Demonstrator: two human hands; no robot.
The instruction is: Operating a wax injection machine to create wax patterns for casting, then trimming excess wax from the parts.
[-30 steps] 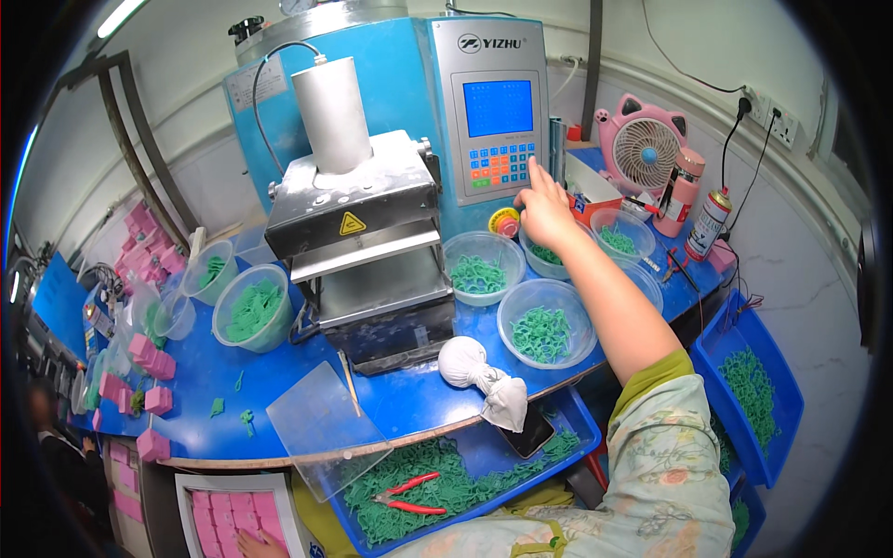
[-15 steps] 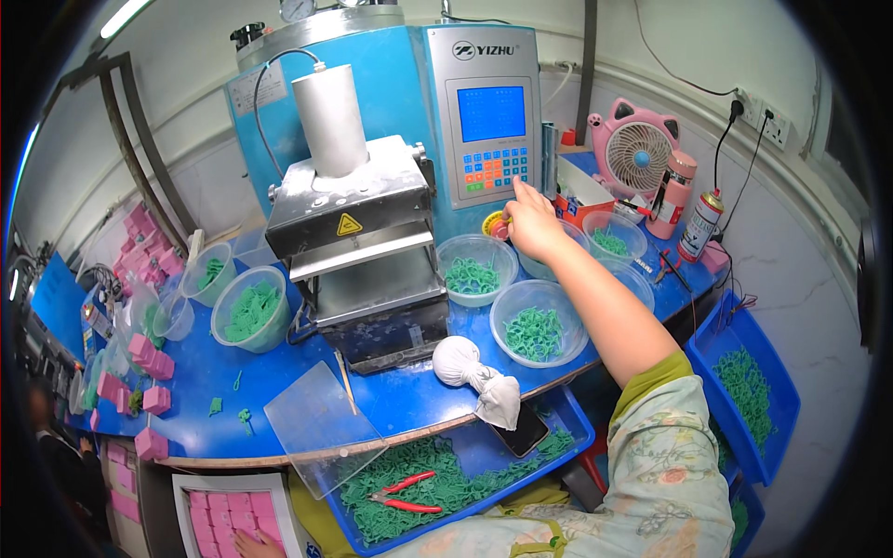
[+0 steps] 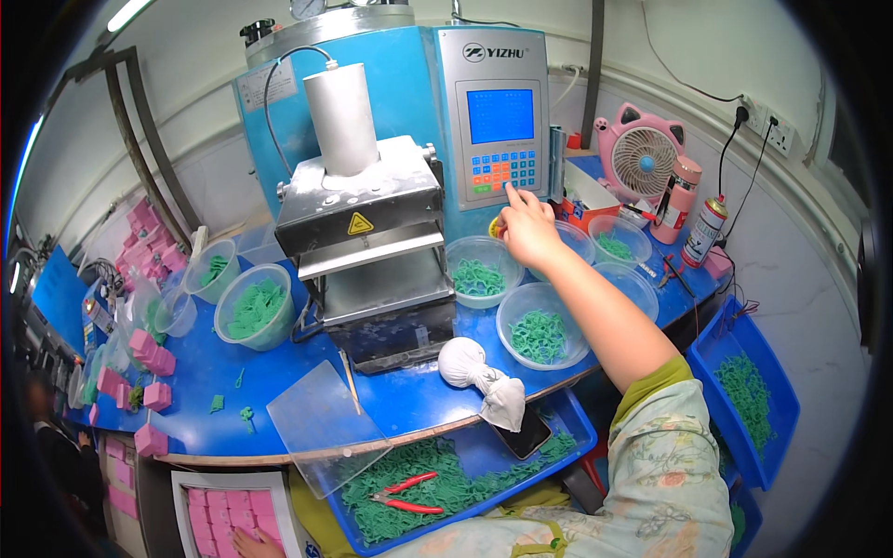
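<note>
Where the right hand (image 3: 530, 232) points, right of centre: index finger straight at the lower edge of the keypad (image 3: 504, 170), other fingers bent, hand partly open, nothing seen in its hold; I cannot tell whether a key is pressed.
Left hand (image 3: 258, 543): bottom left, fingers loosely spread on pink blocks (image 3: 223, 513), gripping none.
Control panel (image 3: 502, 147): upper centre, dark brand lettering and emblem above a lit blue screen (image 3: 501, 113), its text too small to read; keys blue, orange, green.
Press (image 3: 358, 200): left of the panel, yellow triangular warning label (image 3: 360, 223).
Turquoise housing (image 3: 407, 84): pale printed sheet (image 3: 268, 86), unreadable.
Spray can (image 3: 704, 232): far right, lettering along its side.
</note>
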